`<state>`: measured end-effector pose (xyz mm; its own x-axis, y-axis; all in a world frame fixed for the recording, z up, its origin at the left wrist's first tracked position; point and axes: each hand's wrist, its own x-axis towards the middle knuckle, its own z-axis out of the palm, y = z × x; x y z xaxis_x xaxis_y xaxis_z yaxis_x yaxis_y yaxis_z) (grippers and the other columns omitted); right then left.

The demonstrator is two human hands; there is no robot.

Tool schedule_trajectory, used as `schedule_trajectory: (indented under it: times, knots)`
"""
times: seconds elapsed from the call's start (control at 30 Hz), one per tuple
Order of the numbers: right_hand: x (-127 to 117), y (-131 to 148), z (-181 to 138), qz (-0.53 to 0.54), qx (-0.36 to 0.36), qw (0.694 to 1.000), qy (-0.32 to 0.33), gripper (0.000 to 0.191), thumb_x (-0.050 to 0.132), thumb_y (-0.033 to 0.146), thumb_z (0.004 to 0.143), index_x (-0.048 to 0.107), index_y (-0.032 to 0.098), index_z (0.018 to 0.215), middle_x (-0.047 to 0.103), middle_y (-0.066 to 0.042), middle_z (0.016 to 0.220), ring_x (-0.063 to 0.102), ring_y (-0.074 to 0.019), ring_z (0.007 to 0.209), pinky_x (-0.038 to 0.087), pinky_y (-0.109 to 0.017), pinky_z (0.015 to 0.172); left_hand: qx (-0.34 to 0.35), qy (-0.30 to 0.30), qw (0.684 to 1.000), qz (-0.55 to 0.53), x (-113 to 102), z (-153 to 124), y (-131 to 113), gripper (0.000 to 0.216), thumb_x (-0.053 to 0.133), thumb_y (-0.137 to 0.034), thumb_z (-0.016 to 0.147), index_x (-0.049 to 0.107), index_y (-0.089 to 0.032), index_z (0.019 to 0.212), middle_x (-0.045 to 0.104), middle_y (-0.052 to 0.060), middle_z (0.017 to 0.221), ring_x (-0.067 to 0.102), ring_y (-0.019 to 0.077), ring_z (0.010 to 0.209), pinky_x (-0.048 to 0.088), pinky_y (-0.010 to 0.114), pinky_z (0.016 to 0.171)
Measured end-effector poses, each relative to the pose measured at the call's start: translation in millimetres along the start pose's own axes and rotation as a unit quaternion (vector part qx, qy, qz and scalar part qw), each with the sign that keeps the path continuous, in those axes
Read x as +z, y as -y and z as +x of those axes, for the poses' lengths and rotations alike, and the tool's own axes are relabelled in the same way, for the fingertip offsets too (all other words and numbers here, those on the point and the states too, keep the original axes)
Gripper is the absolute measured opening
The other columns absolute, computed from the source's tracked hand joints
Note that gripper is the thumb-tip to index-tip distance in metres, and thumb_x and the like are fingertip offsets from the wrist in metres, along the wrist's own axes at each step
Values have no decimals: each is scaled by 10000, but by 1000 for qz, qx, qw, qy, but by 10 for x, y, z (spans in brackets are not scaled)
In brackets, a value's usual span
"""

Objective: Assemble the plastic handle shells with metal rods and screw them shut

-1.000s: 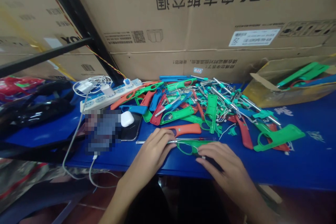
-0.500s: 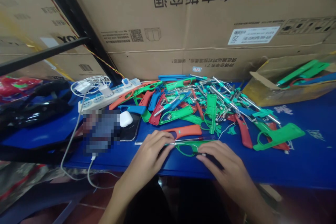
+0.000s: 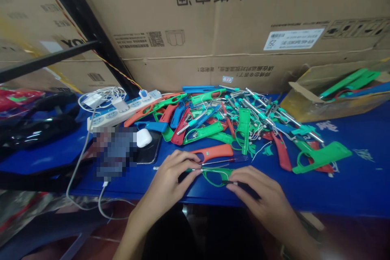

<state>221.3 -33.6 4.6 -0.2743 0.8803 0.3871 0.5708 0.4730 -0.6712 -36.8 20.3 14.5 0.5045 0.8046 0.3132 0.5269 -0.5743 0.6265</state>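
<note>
Near the table's front edge, a green lighter casing half (image 3: 225, 172) with a finger loop is held between my two hands. My left hand (image 3: 174, 176) pinches its narrow left end, where a thin metal tube (image 3: 198, 169) lies. My right hand (image 3: 260, 187) grips the wide right end, with a small black part and a white wire at its fingertips. The fingers hide both ends of the casing. Just behind lies an orange lighter casing (image 3: 215, 153). A screwdriver with a clear handle (image 3: 240, 159) rests beside it, its shaft running behind my left hand.
A heap of coloured casings and metal lighter tubes (image 3: 258, 111) covers the back middle. At right stand a cardboard box (image 3: 307, 105) of casings and a loose green casing (image 3: 326, 157). A power strip (image 3: 106, 118), cables, a phone and a white earbud case (image 3: 144, 138) are at left.
The green casing has come slightly nearer me, apart from the screwdriver, and its finger loop shows more fully. Both hands keep their grip. The whole view has shifted a little.
</note>
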Motion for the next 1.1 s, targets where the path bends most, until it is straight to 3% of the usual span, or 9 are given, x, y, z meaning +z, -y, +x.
schedule_trajectory:
  times: [0.2, 0.43, 0.67, 0.93, 1.1]
  knots:
    - [9, -34, 19, 22, 9, 1000, -5, 59, 606, 259, 1030, 661, 254, 1008, 693, -14, 986, 682, -159, 910, 551, -267, 812, 18, 11, 1000, 4, -16, -1, -29, 126, 599, -235, 1020, 724, -244, 1030, 711, 35, 1131, 629, 203, 1026, 497, 379, 904]
    - [49, -77, 4, -2, 16, 1000, -6, 67, 563, 236, 1045, 629, 236, 1034, 669, -42, 1046, 662, -179, 1000, 533, -301, 887, -5, 7, 1000, -18, 9, -7, 2, 109, 618, -263, 1012, 726, -254, 1024, 710, 29, 1119, 629, 203, 1039, 489, 388, 924]
    - [42, -72, 12, -18, 20, 1000, -1, 114, 528, 226, 1058, 637, 229, 1025, 672, -46, 1036, 666, -181, 978, 534, -300, 867, -12, 14, 999, -34, 10, -19, 25, 109, 623, -276, 1009, 727, -258, 1033, 708, 29, 1122, 622, 205, 1071, 481, 395, 958]
    - [48, -58, 40, -34, -26, 999, -2, 147, 517, 210, 1062, 660, 232, 1032, 679, -35, 1038, 669, -173, 985, 533, -286, 870, -25, 14, 999, -42, 8, -12, 11, 108, 626, -284, 1009, 731, -264, 1027, 708, 17, 1116, 618, 197, 1070, 474, 370, 961]
    - [56, -64, 16, -27, -12, 1000, -8, 152, 520, 196, 1058, 665, 233, 1034, 673, -34, 1054, 663, -166, 1001, 530, -277, 887, -31, 16, 998, -47, 7, -12, 2, 109, 625, -284, 1009, 733, -267, 1015, 708, 10, 1109, 617, 195, 1075, 472, 370, 966]
